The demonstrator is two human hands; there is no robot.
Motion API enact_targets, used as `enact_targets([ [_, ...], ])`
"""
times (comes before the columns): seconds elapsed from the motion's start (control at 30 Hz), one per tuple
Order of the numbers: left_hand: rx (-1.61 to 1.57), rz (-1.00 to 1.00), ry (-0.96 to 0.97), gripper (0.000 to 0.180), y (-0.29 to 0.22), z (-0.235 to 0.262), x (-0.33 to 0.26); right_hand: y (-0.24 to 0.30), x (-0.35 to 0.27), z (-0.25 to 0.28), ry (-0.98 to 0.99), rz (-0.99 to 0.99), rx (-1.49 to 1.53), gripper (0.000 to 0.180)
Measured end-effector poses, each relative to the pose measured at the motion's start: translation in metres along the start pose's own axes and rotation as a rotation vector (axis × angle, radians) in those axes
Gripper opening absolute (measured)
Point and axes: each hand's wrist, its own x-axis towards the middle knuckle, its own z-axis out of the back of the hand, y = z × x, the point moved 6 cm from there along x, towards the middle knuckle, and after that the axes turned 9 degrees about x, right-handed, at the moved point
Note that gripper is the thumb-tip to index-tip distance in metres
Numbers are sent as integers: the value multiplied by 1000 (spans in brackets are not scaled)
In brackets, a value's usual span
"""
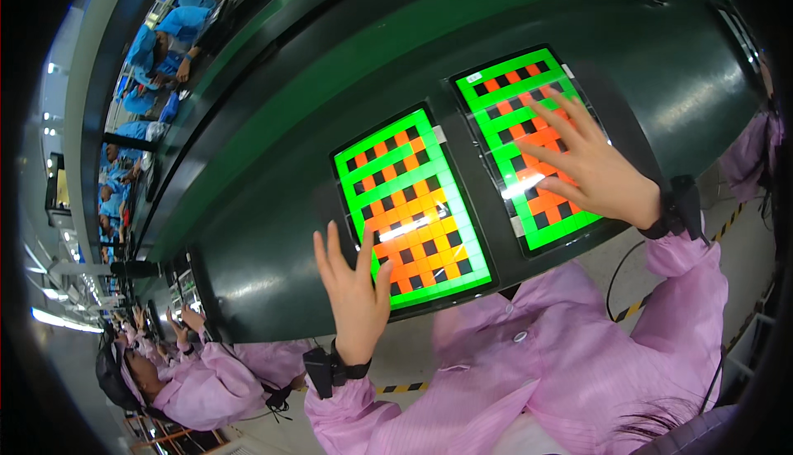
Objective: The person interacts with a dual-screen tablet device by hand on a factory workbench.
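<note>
Two flat tablet-like screens lie side by side, each showing a grid of bright green, orange and black squares. Over the lower left part of the left screen [421, 199] is my left hand [357, 294], fingers spread and nothing in it. My right hand [591, 168] stretches its spread fingers over the middle and right of the right screen [500, 112], hiding some squares. Whether the fingertips touch the glass, I cannot tell. Each wrist carries a black strapped device, the left one [324, 370] and the right one [684, 206], at the cuffs of pink sleeves.
The screens rest on a dark green work table [273, 265] with a near edge close to my body. A co-worker in pink [206, 385] sits at the left. Several people in blue [178, 26] work beyond the table. A black cable [613, 286] hangs by my right arm.
</note>
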Motion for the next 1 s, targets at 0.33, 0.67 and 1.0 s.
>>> enact_targets([
  [0.33,-20,-281,-2,47,-69,-5,34,-31,-59,31,-160,-388,-96,43],
  [0.67,-2,83,-107,46,-29,6,-25,30,-26,-7,-51,-85,83,45],
  [1.0,-45,87,-92,47,-66,-9,-17,1,-71,15,-173,-343,-72,40],
])
